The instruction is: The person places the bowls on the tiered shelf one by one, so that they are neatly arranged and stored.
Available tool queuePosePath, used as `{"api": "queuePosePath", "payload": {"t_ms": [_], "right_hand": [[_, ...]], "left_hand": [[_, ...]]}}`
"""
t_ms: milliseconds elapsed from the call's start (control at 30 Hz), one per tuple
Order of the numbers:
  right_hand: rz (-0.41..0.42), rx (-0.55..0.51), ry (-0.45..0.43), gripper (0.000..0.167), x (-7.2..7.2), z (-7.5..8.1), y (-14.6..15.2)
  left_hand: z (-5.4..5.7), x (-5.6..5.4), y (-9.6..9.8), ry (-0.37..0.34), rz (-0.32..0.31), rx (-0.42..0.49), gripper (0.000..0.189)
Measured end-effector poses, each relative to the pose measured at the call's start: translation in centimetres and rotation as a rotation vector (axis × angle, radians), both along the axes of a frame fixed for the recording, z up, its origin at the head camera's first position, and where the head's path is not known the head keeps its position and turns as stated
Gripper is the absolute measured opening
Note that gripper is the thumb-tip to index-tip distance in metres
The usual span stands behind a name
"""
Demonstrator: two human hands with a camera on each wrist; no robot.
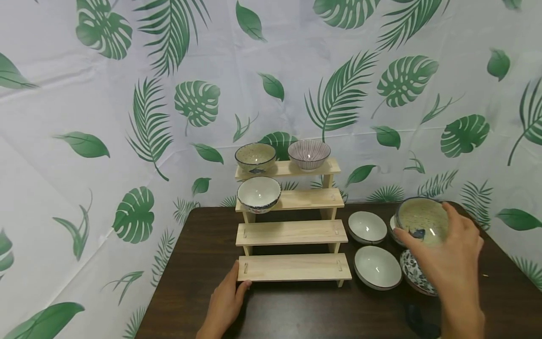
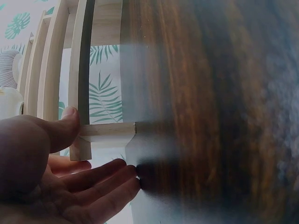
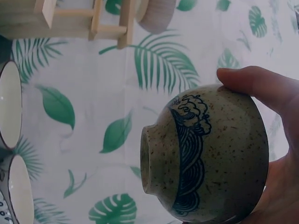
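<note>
Head view, right grip (image 1: 455, 252) pinching speckled bowl (image 1: 423, 217), left grip (image 1: 224, 299) spread, touching wooden stand (image 1: 295, 268).

Head view: bright, even; sheen on tabletop (image 1: 288, 310), highlight inside speckled bowl (image 1: 423, 217). Wrist views: dimmer, left hazy.

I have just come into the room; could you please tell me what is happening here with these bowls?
A person's right hand holds a speckled bowl above the right side of the dark table. The left hand touches the left end of the lowest step of a wooden stand. Another speckled bowl and a striped bowl stand on the top step, with a white-lined bowl one step below. More bowls sit on the table, right of the stand.
</note>
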State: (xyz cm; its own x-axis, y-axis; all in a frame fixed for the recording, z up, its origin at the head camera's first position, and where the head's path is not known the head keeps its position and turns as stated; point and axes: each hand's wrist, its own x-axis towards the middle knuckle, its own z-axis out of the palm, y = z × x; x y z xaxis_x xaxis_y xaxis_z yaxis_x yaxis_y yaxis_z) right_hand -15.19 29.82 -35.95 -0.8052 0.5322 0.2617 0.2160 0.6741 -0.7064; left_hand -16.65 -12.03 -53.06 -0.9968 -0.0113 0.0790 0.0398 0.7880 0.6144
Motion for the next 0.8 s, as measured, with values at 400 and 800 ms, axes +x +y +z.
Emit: {"api": "queuePosePath", "payload": {"t_ms": [400,800], "right_hand": [[0.111,0.010,0.023,0.110,-0.9,0.2,-2.4],[0.174,0.036,0.047,0.110,-1.5,-0.1,-4.5]], "left_hand": [[0.0,0.2,-0.1,-0.006,0.008,-0.002,0.070],[0.3,0.1,-0.1,0.027,-0.014,-0.005,0.069]]}}
